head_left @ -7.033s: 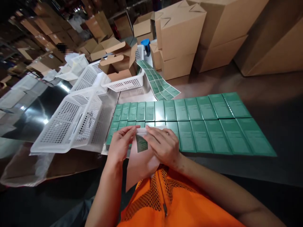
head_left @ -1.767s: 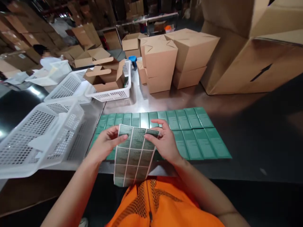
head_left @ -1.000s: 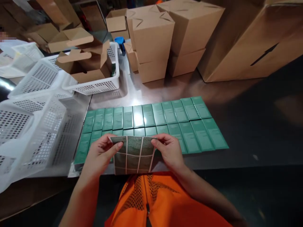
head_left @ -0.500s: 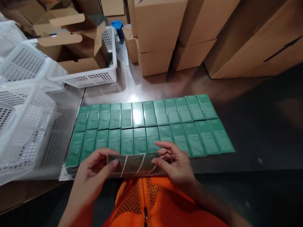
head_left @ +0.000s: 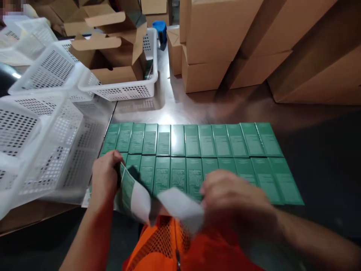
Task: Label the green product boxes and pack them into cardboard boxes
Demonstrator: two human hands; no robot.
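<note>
My left hand [head_left: 105,175] is closed on one end of a strip of green labels [head_left: 127,191] with pale dividing lines, which curls down and shows a white part. My right hand [head_left: 229,192], smeared by motion, grips a whitish slip [head_left: 183,207] that is also blurred. A dark gap shows between slip and strip; whether they still join lower down I cannot tell. Under and beyond both hands, flat green boxes [head_left: 192,141] lie side by side in two rows. My left hand covers part of the near row's left end, my right hand part of its right half.
The boxes rest on a shiny metal table [head_left: 169,109]. White perforated baskets [head_left: 62,150] stand at the left, and another basket [head_left: 126,92] holds an open carton [head_left: 118,75]. Behind are stacked brown cartons [head_left: 214,45] and a blue object [head_left: 160,30].
My hands have moved apart, the left one leftward and the right one rightward. The strip, stretched flat between them before, now hangs curled from my left hand, with a whitish slip at my right.
</note>
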